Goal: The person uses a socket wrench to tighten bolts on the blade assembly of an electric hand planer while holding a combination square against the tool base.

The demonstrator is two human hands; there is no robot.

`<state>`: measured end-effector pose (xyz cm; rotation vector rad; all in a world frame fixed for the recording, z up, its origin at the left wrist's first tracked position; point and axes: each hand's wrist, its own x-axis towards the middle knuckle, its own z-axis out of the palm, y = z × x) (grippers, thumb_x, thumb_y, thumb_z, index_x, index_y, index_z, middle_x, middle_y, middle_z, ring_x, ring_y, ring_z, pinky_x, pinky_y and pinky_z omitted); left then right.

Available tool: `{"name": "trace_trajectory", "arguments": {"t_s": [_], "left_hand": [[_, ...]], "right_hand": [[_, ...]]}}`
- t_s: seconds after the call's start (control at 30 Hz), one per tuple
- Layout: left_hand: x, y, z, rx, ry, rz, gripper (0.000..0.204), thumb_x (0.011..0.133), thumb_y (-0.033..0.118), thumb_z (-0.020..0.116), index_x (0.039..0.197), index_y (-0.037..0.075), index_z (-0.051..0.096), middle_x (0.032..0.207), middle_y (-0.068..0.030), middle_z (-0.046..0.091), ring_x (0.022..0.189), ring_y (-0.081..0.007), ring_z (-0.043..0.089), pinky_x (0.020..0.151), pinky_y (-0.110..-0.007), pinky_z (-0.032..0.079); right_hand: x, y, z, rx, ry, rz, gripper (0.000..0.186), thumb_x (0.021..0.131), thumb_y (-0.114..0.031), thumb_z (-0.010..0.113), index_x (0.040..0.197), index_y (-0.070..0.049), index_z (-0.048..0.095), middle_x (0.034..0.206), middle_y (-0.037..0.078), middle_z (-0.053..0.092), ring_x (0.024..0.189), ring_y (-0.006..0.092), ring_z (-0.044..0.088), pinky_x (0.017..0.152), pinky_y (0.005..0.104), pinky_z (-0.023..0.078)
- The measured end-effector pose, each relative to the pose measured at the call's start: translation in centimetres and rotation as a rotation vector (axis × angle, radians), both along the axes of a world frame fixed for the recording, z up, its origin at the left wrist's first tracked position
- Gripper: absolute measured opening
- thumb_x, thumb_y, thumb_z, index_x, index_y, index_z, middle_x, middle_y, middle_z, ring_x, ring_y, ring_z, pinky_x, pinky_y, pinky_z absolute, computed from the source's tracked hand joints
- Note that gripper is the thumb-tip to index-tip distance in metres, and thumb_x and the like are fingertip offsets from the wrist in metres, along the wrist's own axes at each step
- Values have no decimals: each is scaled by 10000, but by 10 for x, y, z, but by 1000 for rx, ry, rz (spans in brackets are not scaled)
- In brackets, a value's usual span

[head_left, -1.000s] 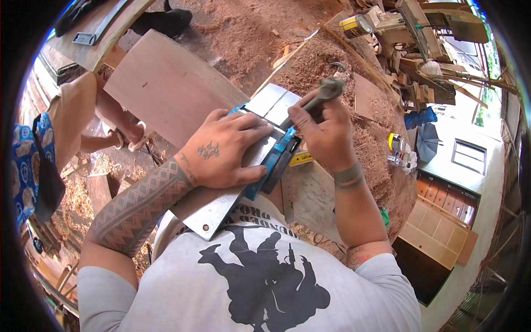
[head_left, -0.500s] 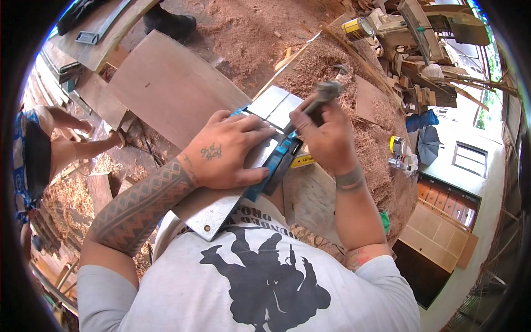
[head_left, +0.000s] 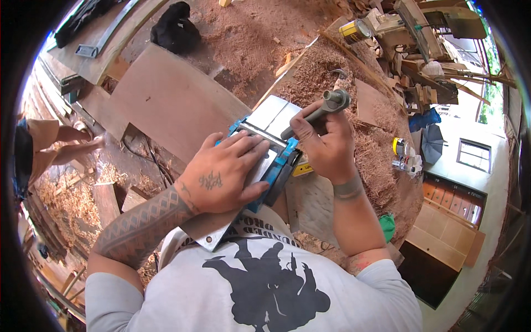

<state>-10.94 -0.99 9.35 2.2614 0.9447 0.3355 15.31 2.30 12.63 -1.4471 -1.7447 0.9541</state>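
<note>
As our left hand (head_left: 228,167) presses flat on the silver sole of an upturned blue planer (head_left: 278,165), fingers side by side and thumb spread toward its right edge, our right hand (head_left: 330,141) closes around a grey wrench (head_left: 327,105), its lower end near the right end of the sole's cross slot (head_left: 264,133). The planer lies close before our shirt (head_left: 265,282), just beside the near right corner of a reddish board (head_left: 177,99); what bears its weight we cannot tell. We judge the step to be wrench work at the slot, on a fastener we cannot make out. Any turn of the wrench seems to call for a well-seated end, a steady left palm and knuckles clear of the slot.
</note>
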Motion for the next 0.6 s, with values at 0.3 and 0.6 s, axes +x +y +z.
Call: {"name": "trace_trajectory", "arguments": {"t_s": [0.3,0.6], "left_hand": [[-1,5,2,-112,-49,10,772,963,459,757,1600,65,569,1568,-181,592,1486,-374,550,1226,-540,418],[-2,2,-5,-46,-90,39,751,940,476,757,1548,64,600,1506,-159,609,1461,-351,561,1185,-522,445]], "right_hand": [[-9,5,-6,-44,8,13,238,1024,-166,830,1131,-34,665,929,68,704,812,163,700,740,338,572],[14,3,-1,-183,233,-22,181,1057,-128,770,1138,-31,640,876,29,703,788,116,696,708,317,565]]}}
